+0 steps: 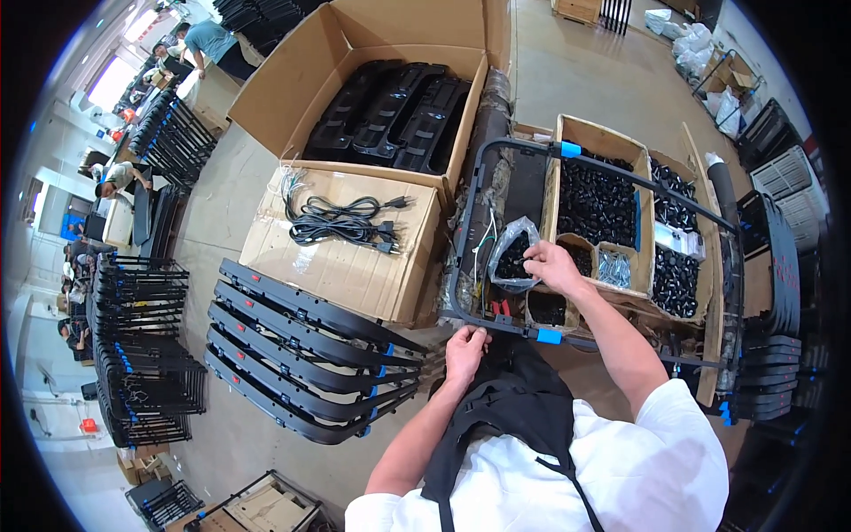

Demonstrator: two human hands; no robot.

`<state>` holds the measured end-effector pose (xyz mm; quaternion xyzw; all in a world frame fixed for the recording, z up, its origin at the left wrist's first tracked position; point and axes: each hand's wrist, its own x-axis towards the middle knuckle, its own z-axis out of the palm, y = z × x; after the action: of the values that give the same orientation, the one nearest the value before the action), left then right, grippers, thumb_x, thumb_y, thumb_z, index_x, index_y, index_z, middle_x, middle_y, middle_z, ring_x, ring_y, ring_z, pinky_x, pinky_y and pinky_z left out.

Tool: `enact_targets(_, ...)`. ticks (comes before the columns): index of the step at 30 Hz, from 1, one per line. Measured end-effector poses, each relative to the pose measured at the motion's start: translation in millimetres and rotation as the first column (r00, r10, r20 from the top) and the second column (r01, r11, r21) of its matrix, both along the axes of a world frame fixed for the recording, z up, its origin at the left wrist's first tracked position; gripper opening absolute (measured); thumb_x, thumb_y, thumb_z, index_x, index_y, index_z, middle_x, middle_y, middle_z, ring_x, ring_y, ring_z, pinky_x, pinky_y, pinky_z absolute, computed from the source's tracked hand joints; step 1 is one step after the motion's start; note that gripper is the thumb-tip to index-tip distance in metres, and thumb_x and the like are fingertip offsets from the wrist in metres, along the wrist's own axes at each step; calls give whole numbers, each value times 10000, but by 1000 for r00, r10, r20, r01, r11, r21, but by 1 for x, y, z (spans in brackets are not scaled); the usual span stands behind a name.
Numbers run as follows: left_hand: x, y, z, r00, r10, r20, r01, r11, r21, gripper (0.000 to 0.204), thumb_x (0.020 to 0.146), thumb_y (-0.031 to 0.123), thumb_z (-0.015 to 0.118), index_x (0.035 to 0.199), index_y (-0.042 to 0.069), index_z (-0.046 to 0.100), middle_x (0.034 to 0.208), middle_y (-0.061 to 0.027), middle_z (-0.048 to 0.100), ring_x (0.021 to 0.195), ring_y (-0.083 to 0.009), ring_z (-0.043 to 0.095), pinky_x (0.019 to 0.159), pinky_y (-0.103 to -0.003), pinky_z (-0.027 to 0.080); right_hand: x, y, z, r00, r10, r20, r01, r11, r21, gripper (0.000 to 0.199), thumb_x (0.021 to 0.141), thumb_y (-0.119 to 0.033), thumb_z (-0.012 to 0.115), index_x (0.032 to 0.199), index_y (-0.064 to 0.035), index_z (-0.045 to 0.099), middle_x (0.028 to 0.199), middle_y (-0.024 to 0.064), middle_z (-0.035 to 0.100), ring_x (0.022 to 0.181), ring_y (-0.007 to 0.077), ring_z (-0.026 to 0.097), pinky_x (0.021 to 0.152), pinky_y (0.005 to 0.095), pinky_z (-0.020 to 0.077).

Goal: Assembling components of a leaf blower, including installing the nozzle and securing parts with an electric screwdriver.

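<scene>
Black frame across the bench, near left corner at the left hand, fingers curled, grip unclear; by the bench's left edge, clear bag of dark parts at the right hand, fingertips bunched, hold unclear; spill possible from snagged plastic.

The bare left arm reaches forward and a bit right, and the bare left hand has bent fingers. The bare right arm slants forward and left; the bare right hand is farther out, fingers curled.
</scene>
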<state>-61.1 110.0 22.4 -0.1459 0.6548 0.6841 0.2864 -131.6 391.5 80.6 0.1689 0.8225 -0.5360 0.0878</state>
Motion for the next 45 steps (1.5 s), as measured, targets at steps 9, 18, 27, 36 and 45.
enact_targets(9,-11,-16,-13,994,-45,95,37,995,88,201,1018,235,696,1020,34,688,854,-31,706,677,-99,615,606,-266,501,134,-63,51,987,44,154,77,713,-697,295,1015,-194,693,1205,21,627,1016,152,756,797,158,723,635,258,546)
enact_targets(18,-25,-24,-3,953,-160,256,140,986,94,229,1015,255,710,1131,70,642,896,-18,672,741,-134,655,649,-323,587,162,-127,-84,788,-203,582,612,362,-703,281,1055,-227,642,1279,-59,620,1100,74,735,914,157,691,727,312,529)
enact_targets(27,-36,-28,-5,945,-221,241,200,974,107,265,1028,255,687,1163,35,626,909,-92,760,685,-203,742,585,-330,594,111,-175,-96,796,-297,528,595,226,-771,99,1055,-192,618,1097,-165,703,949,-25,687,796,128,599,682,306,439)
enact_targets(36,-31,-26,2,951,-180,250,173,984,50,317,991,286,719,1109,-3,663,872,-76,729,660,-158,689,571,-289,551,116,-169,-84,873,-237,426,482,285,-829,139,1065,-236,611,1123,-140,693,938,-13,672,810,140,611,674,313,453)
enact_targets(45,-22,-29,3,925,-367,98,377,917,-126,366,1044,355,612,913,29,715,788,-39,695,665,-129,613,609,-309,494,123,-154,-50,993,-75,89,102,928,-358,341,1028,-197,584,1302,-63,736,986,55,770,851,182,692,727,328,522)
